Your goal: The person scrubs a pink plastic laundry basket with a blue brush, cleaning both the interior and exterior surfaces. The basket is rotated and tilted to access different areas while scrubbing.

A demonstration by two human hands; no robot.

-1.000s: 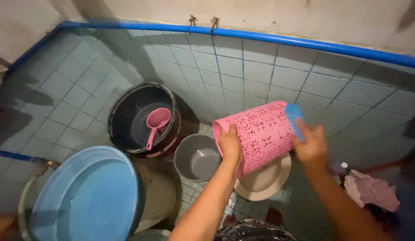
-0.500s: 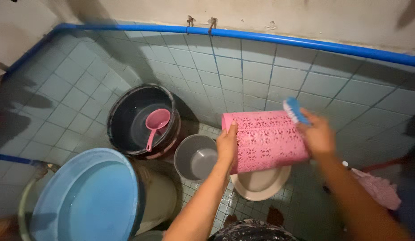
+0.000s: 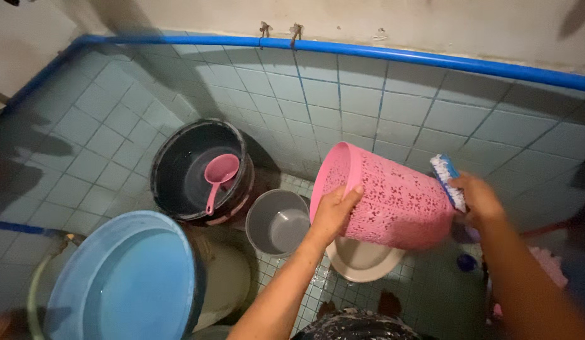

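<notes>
My left hand grips the rim of a pink perforated plastic basket, held on its side in the air with its open mouth facing left. My right hand holds a blue scrub brush with white bristles against the basket's base end at the right. Below the basket sits a beige squat toilet pan in the tiled floor.
A black bucket with water and a pink dipper stands at the left wall. A small grey bucket is beside it. A large blue tub of water fills the lower left. A blue pipe runs along the wall.
The basket has turned so its open mouth now shows at the left and its base dips right. My right hand and the brush moved down and right along it.
</notes>
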